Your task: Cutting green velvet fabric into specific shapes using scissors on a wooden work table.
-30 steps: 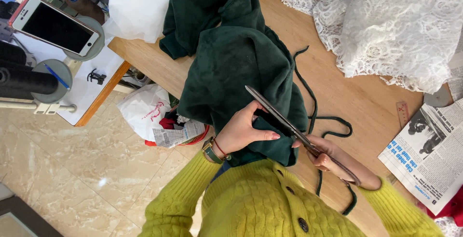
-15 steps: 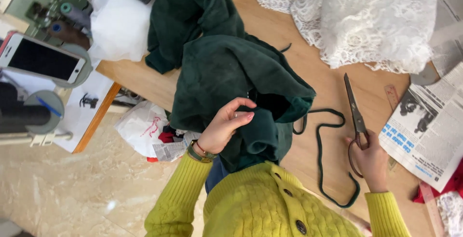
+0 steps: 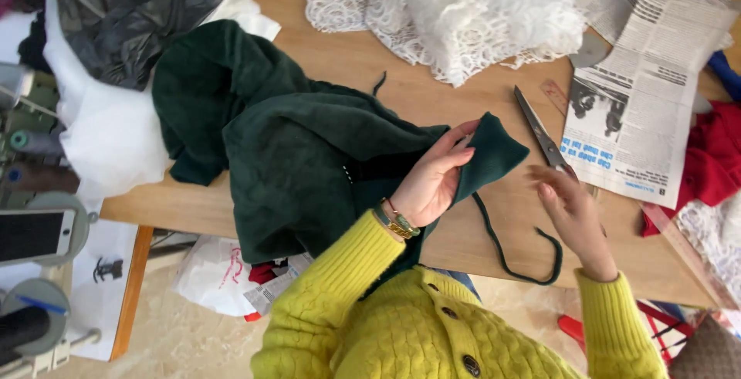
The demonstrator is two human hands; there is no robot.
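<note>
A large piece of dark green fabric (image 3: 309, 163) lies bunched on the wooden table (image 3: 386, 78). My left hand (image 3: 432, 182) pinches one corner of it (image 3: 494, 151) and lifts that corner off the table. A thin green strip (image 3: 513, 267) trails from the fabric in a loop near the table's front edge. Long scissors (image 3: 540, 132) lie flat on the table to the right of the corner, blades pointing away. My right hand (image 3: 571, 217) hovers just below their handle end, blurred, with fingers spread and nothing in it.
White lace (image 3: 463, 8) is heaped at the back. A newspaper (image 3: 641, 101) and a red cloth (image 3: 714, 155) lie on the right, with a wooden ruler (image 3: 556, 93) by the scissors. White fabric (image 3: 108, 132), a phone (image 3: 35, 232) and thread spools (image 3: 31, 143) are at the left.
My right hand carried the scissors away to the right, laid them on the table and let go. My left hand now holds up a corner of the green fabric.
</note>
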